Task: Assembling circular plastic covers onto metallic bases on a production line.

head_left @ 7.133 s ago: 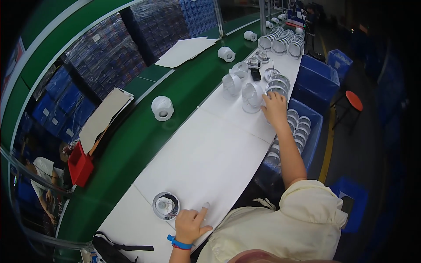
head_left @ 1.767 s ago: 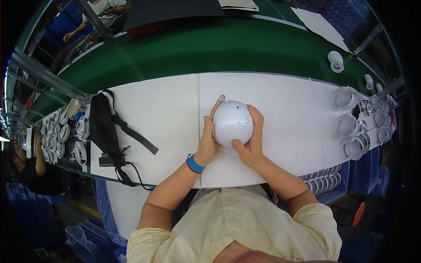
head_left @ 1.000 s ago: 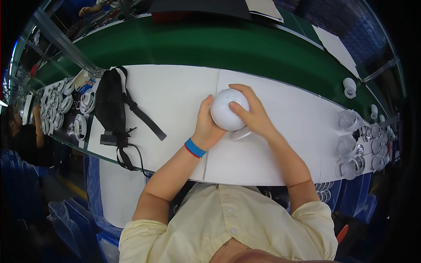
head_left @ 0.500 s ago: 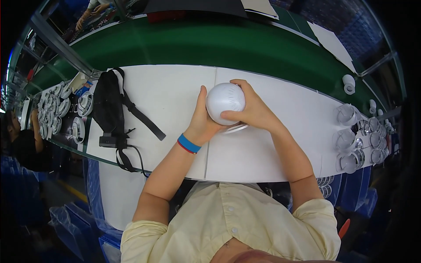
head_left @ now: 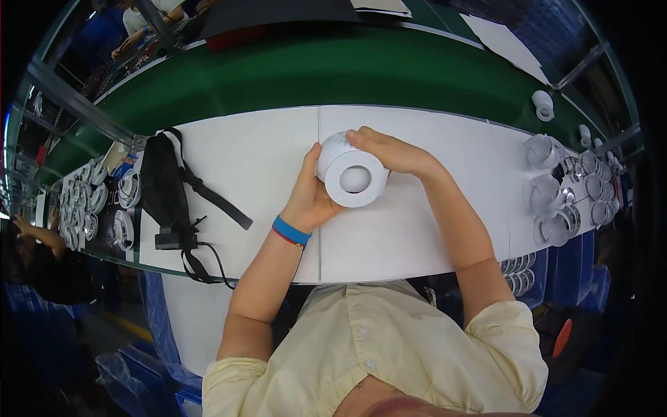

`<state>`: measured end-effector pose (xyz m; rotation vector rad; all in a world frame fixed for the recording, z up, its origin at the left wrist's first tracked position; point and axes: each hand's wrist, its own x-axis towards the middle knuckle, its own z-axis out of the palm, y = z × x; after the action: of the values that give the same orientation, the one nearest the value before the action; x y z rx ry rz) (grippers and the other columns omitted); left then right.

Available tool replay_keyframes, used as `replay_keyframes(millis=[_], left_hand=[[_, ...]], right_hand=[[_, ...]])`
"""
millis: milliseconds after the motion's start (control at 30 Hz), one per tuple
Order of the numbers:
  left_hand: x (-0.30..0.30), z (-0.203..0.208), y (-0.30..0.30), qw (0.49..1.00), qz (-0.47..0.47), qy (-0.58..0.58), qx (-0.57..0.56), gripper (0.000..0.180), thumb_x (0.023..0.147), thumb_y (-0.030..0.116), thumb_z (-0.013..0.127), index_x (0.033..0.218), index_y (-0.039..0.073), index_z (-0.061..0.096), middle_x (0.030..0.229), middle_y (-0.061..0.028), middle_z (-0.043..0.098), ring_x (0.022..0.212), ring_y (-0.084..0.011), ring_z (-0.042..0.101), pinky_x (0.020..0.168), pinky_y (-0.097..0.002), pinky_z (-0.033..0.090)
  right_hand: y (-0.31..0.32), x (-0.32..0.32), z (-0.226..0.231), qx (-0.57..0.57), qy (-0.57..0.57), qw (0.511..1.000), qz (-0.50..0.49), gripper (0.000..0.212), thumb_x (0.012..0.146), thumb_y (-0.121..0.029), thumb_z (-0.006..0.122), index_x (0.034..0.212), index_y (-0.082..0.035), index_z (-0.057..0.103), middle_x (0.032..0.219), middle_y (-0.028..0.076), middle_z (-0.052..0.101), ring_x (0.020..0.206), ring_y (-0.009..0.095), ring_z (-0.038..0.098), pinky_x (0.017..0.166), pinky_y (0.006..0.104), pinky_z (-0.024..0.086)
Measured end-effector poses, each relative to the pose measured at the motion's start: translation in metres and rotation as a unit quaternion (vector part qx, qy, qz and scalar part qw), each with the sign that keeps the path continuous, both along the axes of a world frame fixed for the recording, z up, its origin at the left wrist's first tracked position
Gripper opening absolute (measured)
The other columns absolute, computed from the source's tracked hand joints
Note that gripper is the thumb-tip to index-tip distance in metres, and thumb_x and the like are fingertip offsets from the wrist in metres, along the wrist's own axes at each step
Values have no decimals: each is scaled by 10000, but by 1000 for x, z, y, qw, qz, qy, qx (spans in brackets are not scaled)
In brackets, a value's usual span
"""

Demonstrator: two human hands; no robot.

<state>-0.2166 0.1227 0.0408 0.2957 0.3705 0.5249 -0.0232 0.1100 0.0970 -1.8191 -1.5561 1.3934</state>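
Between my two hands is a white round lamp housing (head_left: 335, 147), held above the white worktable (head_left: 267, 139). Its flat ring-shaped rim with a round opening now faces me. My left hand (head_left: 310, 198) cups it from the left and below, with the thumb up along its side. My right hand (head_left: 382, 148) grips its upper right side, fingers curled over the back and partly hidden.
A black pouch with straps (head_left: 165, 181) lies at the table's left. Beyond it are many white ring-shaped parts (head_left: 87, 201). Clear cups and rings (head_left: 549, 194) stand at the right end. A green conveyor belt (head_left: 292, 76) runs along the far side, with a white cylindrical part (head_left: 542, 105) on it.
The lamp housing has been turned, so its ring-shaped opening faces me instead of its smooth domed side. My right hand has shifted to its upper right. The view has moved slightly.
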Motion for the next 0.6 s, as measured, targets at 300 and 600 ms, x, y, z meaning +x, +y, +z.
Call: replay_keyframes(millis=[300,600], left_hand=[[-7,5,1,994,53,68,71,682,978,545,440,1454,70,328,1401,-157,467,1253,-307,543,988,-472,532],[-23,-17,3,981,122,-128,77,778,865,571,561,1467,127,350,1419,-148,470,1258,-338,527,1027,-469,499]], right_hand=[[-12,-11,-21,108,225,965,-77,827,838,-589,634,1447,-89,379,1364,193,490,1289,317,468,1085,413,366],[-40,-30,0,297,279,913,27,1024,731,-520,776,1511,-99,265,1465,158,311,1415,327,287,1160,432,260]])
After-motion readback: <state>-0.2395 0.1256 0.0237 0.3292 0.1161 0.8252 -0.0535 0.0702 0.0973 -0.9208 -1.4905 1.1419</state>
